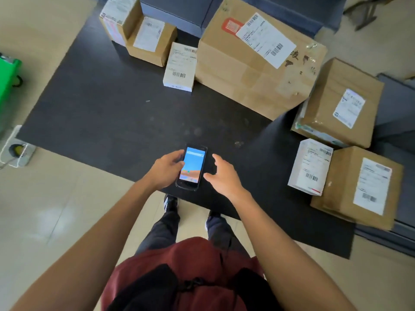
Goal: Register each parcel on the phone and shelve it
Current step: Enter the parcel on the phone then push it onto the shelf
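My left hand (pixel 165 170) grips a black phone (pixel 192 168) with a lit blue screen, thumb on the screen's left side. Just right of the phone, my right hand (pixel 221 175) hovers with fingers spread and holds nothing. Several labelled parcels lie on a black floor mat (pixel 107 108): a large cardboard box (pixel 258 61) at the back, a small white box (pixel 179 67) left of it, two stacked-looking cardboard boxes (pixel 139 30) at the back left, a cardboard box (pixel 336 102) at right, and a white parcel (pixel 311 166) beside another cardboard box (pixel 359 187).
A green object (pixel 7 84) stands at the left edge. A white power strip (pixel 16 149) with a plug lies on the tiled floor near the mat's left corner. Dark furniture runs along the back and right. My feet (pixel 190 209) stand at the mat's near edge.
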Tool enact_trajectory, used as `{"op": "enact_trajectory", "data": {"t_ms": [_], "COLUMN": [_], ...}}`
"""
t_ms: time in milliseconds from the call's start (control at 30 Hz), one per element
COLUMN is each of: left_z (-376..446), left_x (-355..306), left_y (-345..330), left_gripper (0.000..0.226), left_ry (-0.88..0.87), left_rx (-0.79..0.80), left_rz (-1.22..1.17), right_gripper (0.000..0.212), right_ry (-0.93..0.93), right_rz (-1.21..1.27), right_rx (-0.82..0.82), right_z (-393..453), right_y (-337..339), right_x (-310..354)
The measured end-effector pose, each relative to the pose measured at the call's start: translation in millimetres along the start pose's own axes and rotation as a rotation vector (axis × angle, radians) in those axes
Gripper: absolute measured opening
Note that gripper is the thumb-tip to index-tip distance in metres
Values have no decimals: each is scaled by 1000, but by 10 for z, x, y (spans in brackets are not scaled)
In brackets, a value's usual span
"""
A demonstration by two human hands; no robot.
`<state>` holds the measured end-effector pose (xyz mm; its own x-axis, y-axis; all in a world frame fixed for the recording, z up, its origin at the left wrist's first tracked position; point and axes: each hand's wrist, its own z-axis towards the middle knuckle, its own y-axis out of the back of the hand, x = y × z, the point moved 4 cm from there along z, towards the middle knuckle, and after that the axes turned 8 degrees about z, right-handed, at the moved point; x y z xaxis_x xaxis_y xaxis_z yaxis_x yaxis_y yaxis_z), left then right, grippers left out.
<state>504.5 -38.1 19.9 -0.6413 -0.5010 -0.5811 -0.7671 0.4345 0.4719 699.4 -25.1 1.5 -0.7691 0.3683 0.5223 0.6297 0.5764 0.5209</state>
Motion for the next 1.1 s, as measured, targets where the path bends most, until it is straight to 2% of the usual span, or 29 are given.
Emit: {"op": "enact_trajectory", "data": {"t_ms": [100,200,400,567,867,1100], "left_z": [79,131,217,264,353,377], "left_x": [159,287,370,315,249,2], "left_y": [45,131,252,266,269,172], "left_gripper": [48,48,45,45,44,43], "left_ry": [7,7,-29,-75,-87,-133], "left_rx": [46,78,117,143,117,121], "left_rz": [54,92,127,182,185,185], "right_gripper": [83,84,121,132,111,112], "right_ry": [-93,-163,-282,-339,-317,-293], "right_rz": [36,66,113,98,125,245], "right_rx": [3,-76,-250,-303,-369,-331], "right_z": [13,32,88,133,146,118], "right_y": [-340,-601,-897,-985,-906,-647], "right_x": [11,58,259,350,233,-50]}}
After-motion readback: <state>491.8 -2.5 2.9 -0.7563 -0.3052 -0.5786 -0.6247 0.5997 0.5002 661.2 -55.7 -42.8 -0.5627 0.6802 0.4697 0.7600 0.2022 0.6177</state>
